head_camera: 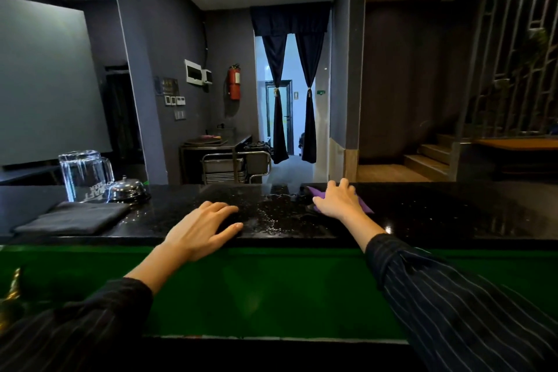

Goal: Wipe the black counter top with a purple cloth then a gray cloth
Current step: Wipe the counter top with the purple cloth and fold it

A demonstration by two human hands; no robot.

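Your hands are both out on the glossy black speckled stone counter (422, 208), well apart from each other; your right hand (336, 198) lies flat with its fingers spread on top of the crumpled purple cloth (363, 205), pressing it against the counter near the far edge rather than gripping it, with purple corners showing on both sides of the hand; your left hand (200, 228) rests palm down and open on the near edge of the counter, fingers (225, 208) stretched forward and holding nothing; between your two hands the counter surface is wet, with small droplets and a shiny film catching the light (271, 214); the folded dark gray cloth (77, 217) lies flat on the counter well off to your left, untouched; just behind it stand clear upturned drinking glasses (81, 174) and a small chrome dome-shaped service bell (128, 190), the bell just right of the glasses and near the cloth's far corner; below the counter edge a bright green panel (271, 287) runs across in front of you; your dark pinstriped sleeves (453, 296) cover both forearms up to the wrists
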